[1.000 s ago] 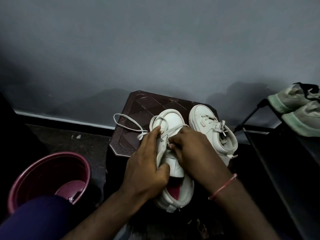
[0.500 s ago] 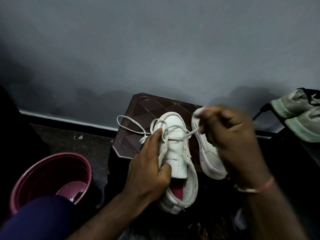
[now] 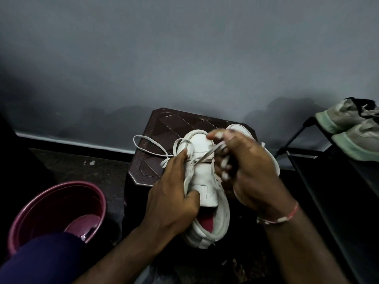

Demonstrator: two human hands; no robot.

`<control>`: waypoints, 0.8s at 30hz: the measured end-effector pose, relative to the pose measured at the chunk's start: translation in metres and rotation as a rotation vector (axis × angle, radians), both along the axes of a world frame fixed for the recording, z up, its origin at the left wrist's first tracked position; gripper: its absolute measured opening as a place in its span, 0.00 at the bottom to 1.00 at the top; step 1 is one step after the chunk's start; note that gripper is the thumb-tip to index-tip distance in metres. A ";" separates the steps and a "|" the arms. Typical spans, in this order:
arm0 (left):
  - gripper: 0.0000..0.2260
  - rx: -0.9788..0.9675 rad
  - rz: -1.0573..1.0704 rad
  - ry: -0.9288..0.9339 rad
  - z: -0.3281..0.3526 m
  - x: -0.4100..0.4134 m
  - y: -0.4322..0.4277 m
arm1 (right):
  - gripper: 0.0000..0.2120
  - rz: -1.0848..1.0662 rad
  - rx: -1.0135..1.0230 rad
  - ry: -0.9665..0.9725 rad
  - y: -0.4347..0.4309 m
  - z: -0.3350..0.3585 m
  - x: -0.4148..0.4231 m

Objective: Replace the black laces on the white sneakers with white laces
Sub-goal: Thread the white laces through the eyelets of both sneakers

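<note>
A white sneaker [image 3: 205, 185] with a red insole lies toe-away on a dark brown stool [image 3: 164, 128]. My left hand [image 3: 172, 193] grips its left side, thumb against the tongue. A white lace [image 3: 152, 145] is threaded near the toe, and its loose end loops out to the left over the stool. My right hand [image 3: 248, 171] is raised over the shoe, blurred, and pinches the other lace end, which runs taut to the eyelets. The second white sneaker [image 3: 240, 128] lies behind my right hand, mostly hidden.
A maroon plastic tub [image 3: 55, 206] stands on the floor at the left. At the right a black rack [image 3: 328, 181] carries a pair of grey-green shoes [image 3: 352, 128]. A grey wall rises behind the stool. My knee in blue cloth [image 3: 41, 261] fills the lower left.
My right hand rose from the eyelets, pulling a lace end up and right, and has now come back left and lower over the shoe. My left hand stayed on the sneaker.
</note>
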State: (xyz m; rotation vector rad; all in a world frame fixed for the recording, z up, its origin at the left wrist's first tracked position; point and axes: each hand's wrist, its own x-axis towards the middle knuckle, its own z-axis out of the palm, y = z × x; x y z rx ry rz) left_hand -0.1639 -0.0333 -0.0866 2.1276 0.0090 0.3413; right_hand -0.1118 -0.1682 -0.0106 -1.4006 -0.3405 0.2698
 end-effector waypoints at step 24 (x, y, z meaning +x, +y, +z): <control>0.34 0.153 -0.006 0.077 0.013 0.003 -0.005 | 0.10 -0.120 0.317 0.169 0.009 0.016 -0.015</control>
